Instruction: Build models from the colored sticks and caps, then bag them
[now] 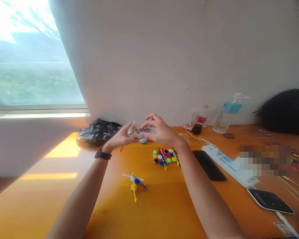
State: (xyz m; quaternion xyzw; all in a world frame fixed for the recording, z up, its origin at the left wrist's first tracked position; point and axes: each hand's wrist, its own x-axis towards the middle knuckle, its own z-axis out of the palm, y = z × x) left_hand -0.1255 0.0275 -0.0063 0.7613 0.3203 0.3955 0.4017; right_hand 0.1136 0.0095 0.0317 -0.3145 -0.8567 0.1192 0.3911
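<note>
Toward the back of the table, my left hand and my right hand are raised, facing each other. Between them is a crinkled clear plastic bag, and both sets of fingers curl round it. Something bluish shows by the right fingers, too blurred to name. Just below the hands sits a small round pale-blue item. Beside my right wrist lies a cluster of colourful round pieces and arrow-shaped sticks. Nearer to me, yellow, blue and white arrow pieces lie crossed, with round parts among them.
A black plastic bag lies at the back left. On the right are a black phone, a white power strip, a dark-faced device with a cable and a large water bottle. A black bag stands at the far right.
</note>
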